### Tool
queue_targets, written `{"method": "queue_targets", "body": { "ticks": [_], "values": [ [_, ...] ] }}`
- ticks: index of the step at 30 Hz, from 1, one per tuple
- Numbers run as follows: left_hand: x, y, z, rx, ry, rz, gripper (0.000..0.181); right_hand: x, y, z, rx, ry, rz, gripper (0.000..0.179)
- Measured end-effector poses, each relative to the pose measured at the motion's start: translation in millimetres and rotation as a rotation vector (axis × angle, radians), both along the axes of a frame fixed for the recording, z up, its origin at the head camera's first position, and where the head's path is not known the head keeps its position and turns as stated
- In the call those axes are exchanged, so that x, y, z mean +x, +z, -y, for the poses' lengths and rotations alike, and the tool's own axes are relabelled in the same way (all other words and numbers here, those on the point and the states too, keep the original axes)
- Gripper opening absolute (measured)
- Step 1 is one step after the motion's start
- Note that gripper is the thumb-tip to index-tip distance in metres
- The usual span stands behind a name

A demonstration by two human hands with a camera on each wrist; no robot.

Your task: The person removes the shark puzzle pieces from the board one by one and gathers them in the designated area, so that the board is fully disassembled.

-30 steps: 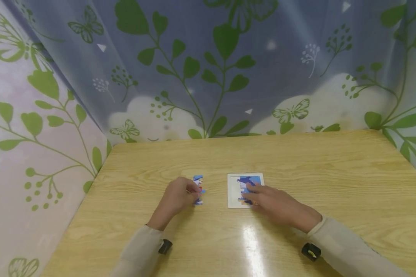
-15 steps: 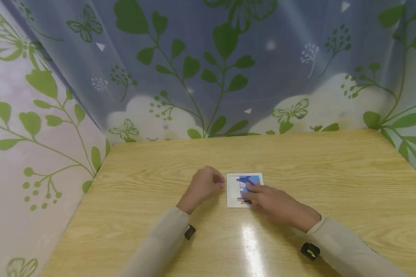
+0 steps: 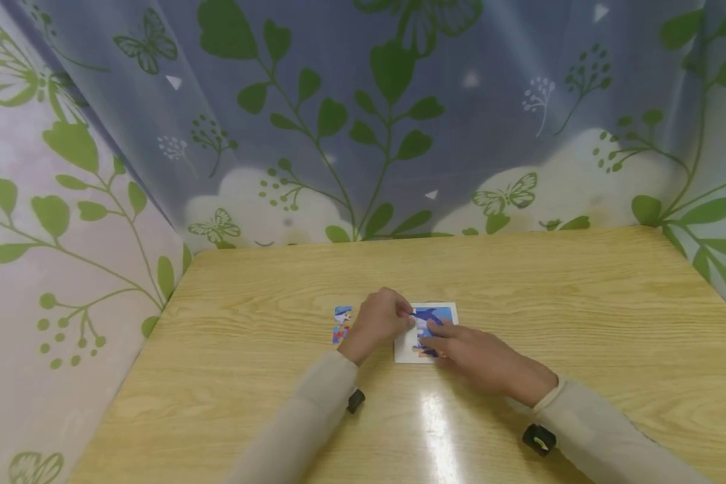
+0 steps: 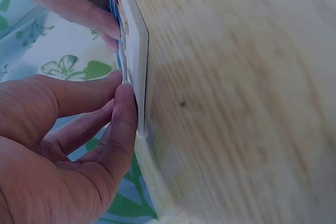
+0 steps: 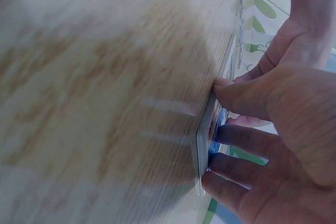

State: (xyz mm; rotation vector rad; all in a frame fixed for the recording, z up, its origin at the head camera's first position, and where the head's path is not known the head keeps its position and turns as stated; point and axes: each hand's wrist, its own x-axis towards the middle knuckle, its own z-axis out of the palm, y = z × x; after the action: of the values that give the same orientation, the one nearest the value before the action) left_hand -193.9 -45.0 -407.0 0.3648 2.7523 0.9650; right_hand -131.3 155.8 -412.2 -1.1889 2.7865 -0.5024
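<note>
A small white-framed jigsaw puzzle board [image 3: 405, 351] lies flat on the table, its right part filled with blue pieces showing a dolphin [image 3: 431, 314]. My left hand [image 3: 380, 323] is at the board's upper left, thumb and forefinger pinching a thin puzzle piece [image 4: 125, 81] low over the bare part; the fingers hide most of it. My right hand [image 3: 487, 356] rests spread fingers on the filled side, and in the right wrist view its thumb touches the near edge of the board [image 5: 202, 142]. Left of the board, loose puzzle pieces [image 3: 341, 324] lie beside my left wrist, partly covered by it.
The wood-grain table [image 3: 550, 289] reaches back to a blue curtain [image 3: 339, 134] printed with green leaves and butterflies. A pale patterned cloth [image 3: 66, 269] hangs along the left side. Both sleeves carry a black strap device [image 3: 539, 439] at the wrist.
My left hand has moved right from the loose pieces to the board's upper left, carrying a piece. The right hand keeps its place on the puzzle.
</note>
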Motion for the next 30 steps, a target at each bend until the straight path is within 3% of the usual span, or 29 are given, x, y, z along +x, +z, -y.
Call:
{"method": "queue_targets", "body": {
  "ticks": [12,30],
  "values": [
    [-1.0,-4.8,-6.3,-0.005,0.054,-0.025,0.005,1.6,0.3,-0.6,-0.016,0.016,-0.050,0.037],
    [1.2,-3.4,-4.9,0.078,0.092,-0.059,0.006,0.1,-0.4,1.4,-0.001,0.012,-0.054,0.037]
  ]
}}
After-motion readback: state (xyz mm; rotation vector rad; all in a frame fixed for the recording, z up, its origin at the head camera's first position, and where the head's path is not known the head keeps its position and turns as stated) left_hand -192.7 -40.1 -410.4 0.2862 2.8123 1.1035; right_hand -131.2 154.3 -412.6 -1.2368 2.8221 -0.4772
